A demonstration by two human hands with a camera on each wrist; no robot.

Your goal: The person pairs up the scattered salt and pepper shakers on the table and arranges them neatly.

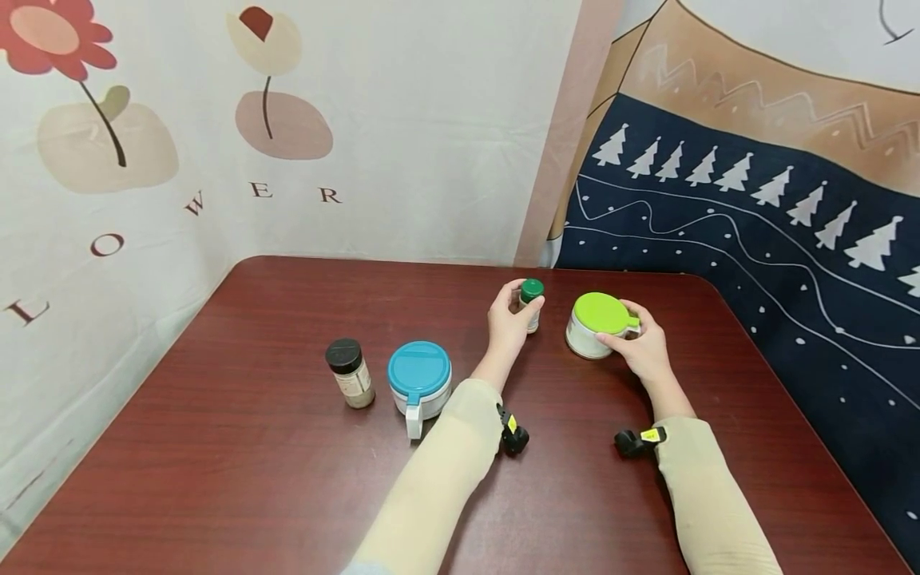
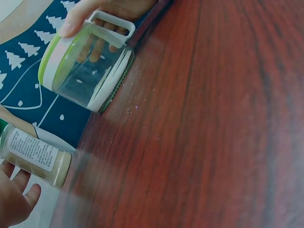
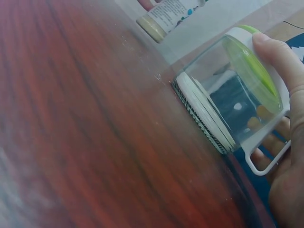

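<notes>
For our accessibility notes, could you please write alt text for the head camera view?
A person's left hand grips a green-capped spice bottle while the right hand holds a green-lidded jar on a dark red table. A blue-lidded jar and black-capped bottle stand left.

A home setting: a dark wooden table backed by flower-printed and tree-patterned cloth hangings.

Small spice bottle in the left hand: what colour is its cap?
Green; the small spice bottle's cap shows best in the head view.
</notes>
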